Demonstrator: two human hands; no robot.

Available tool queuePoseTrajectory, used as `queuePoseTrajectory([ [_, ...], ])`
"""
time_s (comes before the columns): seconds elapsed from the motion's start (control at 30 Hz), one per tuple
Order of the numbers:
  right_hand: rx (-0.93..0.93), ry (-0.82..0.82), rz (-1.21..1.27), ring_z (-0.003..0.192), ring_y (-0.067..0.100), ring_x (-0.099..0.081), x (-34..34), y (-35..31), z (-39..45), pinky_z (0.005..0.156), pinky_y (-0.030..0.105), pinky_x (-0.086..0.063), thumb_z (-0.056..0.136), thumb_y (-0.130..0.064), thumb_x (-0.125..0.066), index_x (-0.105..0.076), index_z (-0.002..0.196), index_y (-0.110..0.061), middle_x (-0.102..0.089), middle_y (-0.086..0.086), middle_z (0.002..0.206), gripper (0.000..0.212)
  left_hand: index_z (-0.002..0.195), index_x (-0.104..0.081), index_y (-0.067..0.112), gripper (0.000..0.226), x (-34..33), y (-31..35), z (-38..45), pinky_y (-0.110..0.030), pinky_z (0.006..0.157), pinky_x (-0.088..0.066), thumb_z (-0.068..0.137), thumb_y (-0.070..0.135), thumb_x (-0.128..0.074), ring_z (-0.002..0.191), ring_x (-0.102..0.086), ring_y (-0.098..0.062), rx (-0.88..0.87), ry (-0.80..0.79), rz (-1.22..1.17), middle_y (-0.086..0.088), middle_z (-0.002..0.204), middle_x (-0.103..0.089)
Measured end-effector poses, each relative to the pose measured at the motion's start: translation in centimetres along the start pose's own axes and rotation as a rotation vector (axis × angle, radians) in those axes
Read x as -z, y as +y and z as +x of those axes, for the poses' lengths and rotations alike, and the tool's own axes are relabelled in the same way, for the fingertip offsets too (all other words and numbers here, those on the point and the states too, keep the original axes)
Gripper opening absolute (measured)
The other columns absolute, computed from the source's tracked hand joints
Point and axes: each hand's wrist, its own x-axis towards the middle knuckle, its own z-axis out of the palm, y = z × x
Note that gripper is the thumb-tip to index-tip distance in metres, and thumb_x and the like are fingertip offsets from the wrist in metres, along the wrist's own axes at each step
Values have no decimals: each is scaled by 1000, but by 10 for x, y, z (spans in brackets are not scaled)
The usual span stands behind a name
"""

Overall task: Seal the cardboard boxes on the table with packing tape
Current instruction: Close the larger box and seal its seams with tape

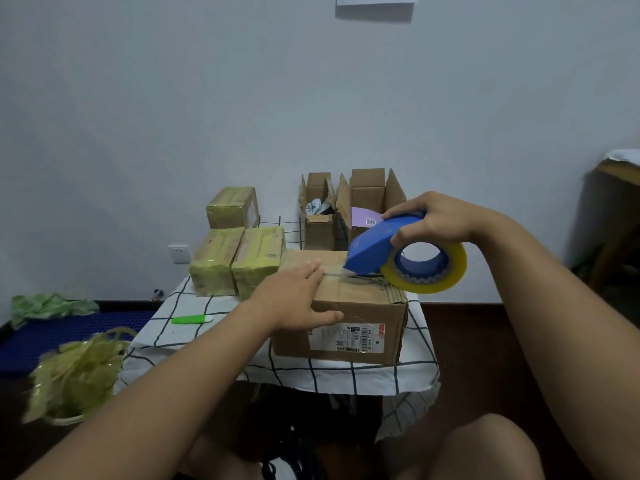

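**Tape dispenser on box top, frame centre**

The blue tape dispenser [377,245] tilts, nose down-left onto the cardboard box [349,317] on the desk [346,375]. The right hand [433,220] grips it, fingers curled. The left hand [298,299] lies flat, fingers straight, pressing the box top.

Desk [398,377]: covered by a white grid-patterned cloth.
Front: brown box [360,317].
Left: three taped boxes [239,261]; green cutter [191,319].
Rear: two open boxes [349,209].
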Motion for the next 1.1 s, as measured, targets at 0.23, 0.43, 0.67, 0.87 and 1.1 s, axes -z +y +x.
queuePoseTrajectory([
  [0.23,-3,-5,-12,93,9,-59,-2,-4,0,75,20,-41,76,-47,-73,-68,124,-30,-62,-6,111,51,155,-13,35,94,-6,31,7,-43,121,-11,79,88,-25,151,-8,-29,41,51,-14,-14,163,-10],
  [0.43,-14,2,7,92,7,-59,-1,-4,-1,73,18,-41,86,-33,-74,-69,122,-26,-62,-7,109,37,155,-14,33,90,-8,34,9,-42,120,-15,82,85,-27,150,-11,-27,12,48,-21,-15,163,-13],
  [0.67,-7,-9,13,91,10,-61,-3,-10,0,73,20,-45,68,-50,-67,-72,115,-29,-64,-8,104,51,147,-34,31,80,-9,42,14,-47,120,-16,84,80,-32,149,-14,-26,-17,101,-52,-3,163,-18],
  [0.87,-28,31,61,92,10,-61,-4,-3,-1,74,20,-44,70,-49,-69,-70,118,-28,-64,-8,104,52,139,-38,25,91,-8,51,16,-34,84,-49,76,90,-29,119,-51,-18,12,183,-80,4,139,-47],
  [1.1,-37,46,92,92,10,-62,-4,1,-6,77,21,-43,67,-51,-66,-68,122,-29,-62,-13,104,59,149,-30,19,114,-14,69,21,-36,110,-38,67,98,-21,140,-34,-19,135,244,-116,0,152,-37],
])
